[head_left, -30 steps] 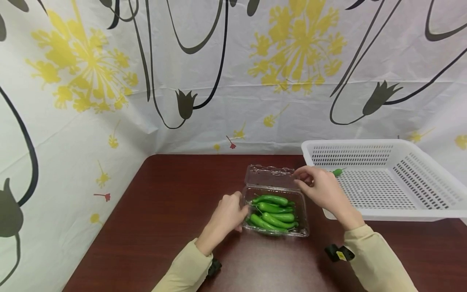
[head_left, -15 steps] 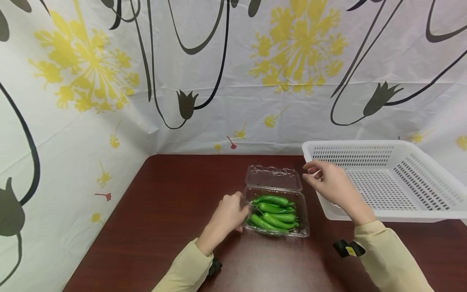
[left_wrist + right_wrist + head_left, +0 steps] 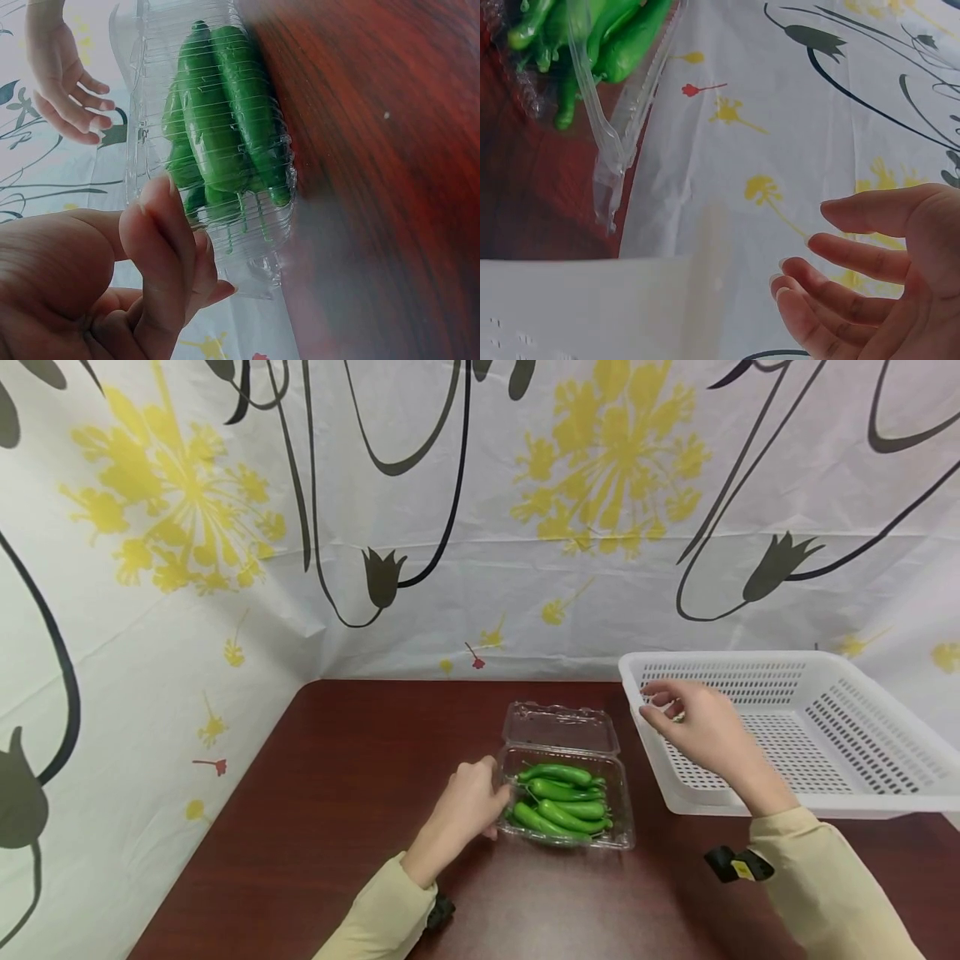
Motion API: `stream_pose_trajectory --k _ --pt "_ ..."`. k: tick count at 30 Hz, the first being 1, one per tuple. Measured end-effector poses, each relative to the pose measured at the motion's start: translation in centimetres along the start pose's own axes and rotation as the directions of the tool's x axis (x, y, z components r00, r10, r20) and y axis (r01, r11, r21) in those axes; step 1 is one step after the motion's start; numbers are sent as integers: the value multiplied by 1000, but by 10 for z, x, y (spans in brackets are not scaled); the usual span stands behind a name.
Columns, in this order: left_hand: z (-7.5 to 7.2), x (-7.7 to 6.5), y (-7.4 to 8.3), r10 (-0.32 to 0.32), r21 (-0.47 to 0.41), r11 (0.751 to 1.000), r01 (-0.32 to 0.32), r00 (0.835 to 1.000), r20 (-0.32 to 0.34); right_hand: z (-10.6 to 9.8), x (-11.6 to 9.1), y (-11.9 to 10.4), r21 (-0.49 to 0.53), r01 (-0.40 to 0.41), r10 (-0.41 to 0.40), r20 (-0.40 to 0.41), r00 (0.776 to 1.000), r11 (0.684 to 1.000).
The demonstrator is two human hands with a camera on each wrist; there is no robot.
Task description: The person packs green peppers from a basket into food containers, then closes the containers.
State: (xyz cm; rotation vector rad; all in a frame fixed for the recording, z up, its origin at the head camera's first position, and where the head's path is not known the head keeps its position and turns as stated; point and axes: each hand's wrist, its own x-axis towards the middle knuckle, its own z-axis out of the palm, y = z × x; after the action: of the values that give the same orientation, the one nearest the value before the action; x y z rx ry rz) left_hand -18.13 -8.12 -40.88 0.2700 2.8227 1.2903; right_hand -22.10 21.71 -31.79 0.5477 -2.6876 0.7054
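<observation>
A clear plastic clamshell box lies on the table with its lid folded back away from me. Several green chili peppers fill its base, seen through the ribbed wall in the left wrist view. My left hand holds the box at its left side, the thumb by the rim. Over the left part of a white plastic basket hovers my right hand, fingers loosely bent and holding nothing. A bit of green shows behind its fingers.
The perforated basket takes up the right of the dark red-brown table. Behind and to the left hangs a white cloth with a floral print. The clamshell stands left of the basket, a narrow strip of table between them.
My right hand has moved right, from the clamshell's lid to above the basket. The green pepper seen in the basket earlier is now mostly hidden behind it. My left hand stays put.
</observation>
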Motion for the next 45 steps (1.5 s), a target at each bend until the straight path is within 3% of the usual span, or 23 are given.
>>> stream_pose_trajectory --k 22,45 --pt "1 0 -2 2 6 1000 -2 1000 -5 -25 11 19 -60 -12 12 -11 1000 998" --pt "0 0 -1 2 6 1000 -2 1000 -3 -47 29 45 -75 -52 57 78 995 996"
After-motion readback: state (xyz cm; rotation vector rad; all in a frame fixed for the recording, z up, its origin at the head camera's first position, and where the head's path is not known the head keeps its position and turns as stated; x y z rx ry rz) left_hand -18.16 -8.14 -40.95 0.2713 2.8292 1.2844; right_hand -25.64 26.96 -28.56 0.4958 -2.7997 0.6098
